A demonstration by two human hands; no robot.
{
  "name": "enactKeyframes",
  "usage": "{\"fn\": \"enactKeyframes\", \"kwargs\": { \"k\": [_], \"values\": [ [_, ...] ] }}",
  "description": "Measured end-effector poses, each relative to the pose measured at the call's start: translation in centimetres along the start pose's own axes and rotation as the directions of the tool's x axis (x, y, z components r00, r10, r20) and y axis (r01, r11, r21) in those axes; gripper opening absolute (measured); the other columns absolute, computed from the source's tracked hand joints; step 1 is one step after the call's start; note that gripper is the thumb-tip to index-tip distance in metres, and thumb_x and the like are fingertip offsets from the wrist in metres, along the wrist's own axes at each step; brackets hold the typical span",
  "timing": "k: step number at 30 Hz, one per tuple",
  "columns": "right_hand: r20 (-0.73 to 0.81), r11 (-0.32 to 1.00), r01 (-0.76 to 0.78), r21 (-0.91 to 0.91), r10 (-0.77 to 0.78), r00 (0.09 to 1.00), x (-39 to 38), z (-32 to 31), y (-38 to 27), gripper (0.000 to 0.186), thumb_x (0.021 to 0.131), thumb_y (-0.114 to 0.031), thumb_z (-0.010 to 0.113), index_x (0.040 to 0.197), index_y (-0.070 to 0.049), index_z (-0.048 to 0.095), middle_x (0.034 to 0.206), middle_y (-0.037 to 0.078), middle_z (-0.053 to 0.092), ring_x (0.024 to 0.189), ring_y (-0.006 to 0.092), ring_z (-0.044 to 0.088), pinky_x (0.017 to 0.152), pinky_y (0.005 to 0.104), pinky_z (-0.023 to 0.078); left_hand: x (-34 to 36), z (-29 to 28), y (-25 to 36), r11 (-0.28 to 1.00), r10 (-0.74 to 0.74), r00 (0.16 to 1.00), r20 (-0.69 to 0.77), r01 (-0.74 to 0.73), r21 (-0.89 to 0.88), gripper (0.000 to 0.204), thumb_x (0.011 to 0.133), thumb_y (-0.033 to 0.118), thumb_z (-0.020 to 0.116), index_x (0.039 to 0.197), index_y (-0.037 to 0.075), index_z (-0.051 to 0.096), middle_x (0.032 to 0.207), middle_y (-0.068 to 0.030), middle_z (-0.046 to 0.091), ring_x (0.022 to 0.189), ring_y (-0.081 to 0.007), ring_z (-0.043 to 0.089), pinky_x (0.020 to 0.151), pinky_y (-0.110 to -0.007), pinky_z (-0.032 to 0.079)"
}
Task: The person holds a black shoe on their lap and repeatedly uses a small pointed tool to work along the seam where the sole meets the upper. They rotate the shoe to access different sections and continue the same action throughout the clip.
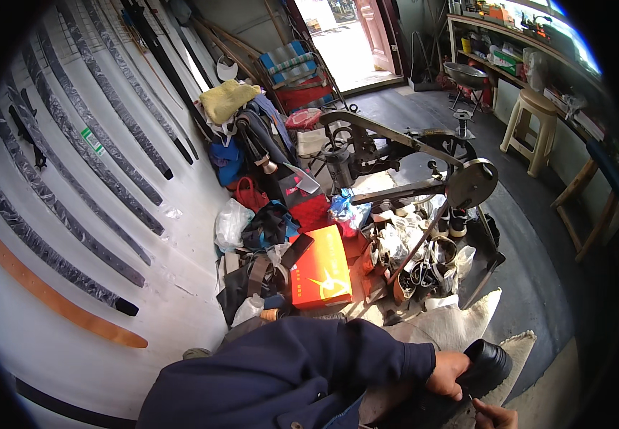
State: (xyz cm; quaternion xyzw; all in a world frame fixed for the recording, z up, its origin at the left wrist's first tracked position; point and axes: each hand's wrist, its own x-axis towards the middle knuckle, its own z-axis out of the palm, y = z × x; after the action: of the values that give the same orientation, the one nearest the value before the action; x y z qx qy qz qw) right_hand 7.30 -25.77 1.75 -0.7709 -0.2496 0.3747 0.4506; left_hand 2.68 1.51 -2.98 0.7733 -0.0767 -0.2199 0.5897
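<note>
My left hand (449, 373), coming out of a dark navy sleeve (288, 379), is closed on a black shoe or boot (487, 363) with a shiny, ridged end. The shoe lies over a beige, rough-edged hide or thick cloth (467, 323) spread across my lap. At the lower edge, close by the shoe, my right hand (495, 415) is partly cut off. Its thumb and finger are pinched together, with a small, pale, thin tip showing near them; what it belongs to I cannot make out.
Beyond my lap stand a red-orange box (322, 275) with a dark phone (297, 252) on it, a pile of shoes (431, 264), and a black cast-metal stitching machine (395, 154). Wrapped belts (102, 143) hang on the left wall. A stool (531, 129) and shelves are at right.
</note>
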Motion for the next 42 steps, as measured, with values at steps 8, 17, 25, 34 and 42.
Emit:
{"fn": "enactKeyframes", "kwargs": {
  "k": [8, 17, 25, 34, 42],
  "values": [
    [0.03, 0.995, -0.032, -0.093, 0.035, 0.999, 0.2, -0.8, -0.8, 0.027, 0.1, -0.013, 0.066, 0.124, -0.002, 0.075, 0.07, 0.0, 0.062, 0.061, 0.0079, 0.054, 0.056, 0.0261, 0.045, -0.1, 0.1, 0.1, 0.999, -0.034, 0.999, 0.007, 0.034, 0.006, 0.038, 0.081, 0.019, 0.079, 0.108, -0.005, 0.069, 0.1, -0.0257, 0.073, 0.101, -0.039, 0.071, 0.084, -0.045, 0.055],
    [0.227, 0.996, -0.083, 0.027, 0.075, 0.971, 0.2, -0.7, 0.7, 0.029, 0.1, -0.011, 0.066, 0.126, -0.002, 0.074, 0.073, 0.0, 0.063, 0.062, 0.0083, 0.055, 0.059, 0.0257, 0.046, -0.6, -0.2, 0.9, 0.997, -0.047, 0.999, -0.011, 0.048, 0.057, 0.038, 0.082, 0.023, 0.079, 0.104, -0.006, 0.069, 0.099, -0.0263, 0.073, 0.1, -0.0407, 0.071, 0.081, -0.046, 0.055],
    [-0.257, 0.962, 0.014, 0.272, 0.058, 0.965, -2.4, 1.5, 0.8, 0.033, 0.093, 0.0, 0.063, 0.125, 0.003, 0.073, 0.077, 0.003, 0.068, 0.066, 0.0086, 0.061, 0.064, 0.0232, 0.048, -0.5, -0.5, 0.1, 0.992, -0.061, 0.998, -0.005, 0.061, 0.11, 0.044, 0.088, 0.035, 0.078, 0.091, -0.008, 0.069, 0.081, -0.0267, 0.069, 0.079, -0.0336, 0.072, 0.072, -0.044, 0.055],
    [-0.437, 0.958, 0.201, 0.207, -0.093, 0.895, -2.3, 7.3, 1.5, 0.04, 0.096, 0.006, 0.06, 0.134, -0.003, 0.068, 0.086, 0.009, 0.07, 0.071, 0.0131, 0.063, 0.068, 0.0261, 0.051, -0.4, -0.7, 0.2, 0.95, -0.017, 0.998, 0.053, 0.033, -0.31, 0.051, 0.092, 0.007, 0.074, 0.138, -0.005, 0.056, 0.125, -0.0108, 0.07, 0.112, -0.0167, 0.064, 0.1, -0.034, 0.052],
    [-0.501, 0.97, 0.239, 0.054, -0.18, 0.847, -1.0, 8.0, 1.1, 0.041, 0.093, 0.008, 0.06, 0.132, -0.003, 0.069, 0.091, 0.015, 0.073, 0.075, 0.02, 0.069, 0.071, 0.028, 0.052, -0.5, -0.8, 1.2, 0.928, -0.139, 0.987, 0.076, 0.156, -0.337, 0.057, 0.093, 0.007, 0.075, 0.143, -0.003, 0.051, 0.128, -0.0091, 0.066, 0.116, -0.0172, 0.061, 0.102, -0.034, 0.051]
  ]
}}
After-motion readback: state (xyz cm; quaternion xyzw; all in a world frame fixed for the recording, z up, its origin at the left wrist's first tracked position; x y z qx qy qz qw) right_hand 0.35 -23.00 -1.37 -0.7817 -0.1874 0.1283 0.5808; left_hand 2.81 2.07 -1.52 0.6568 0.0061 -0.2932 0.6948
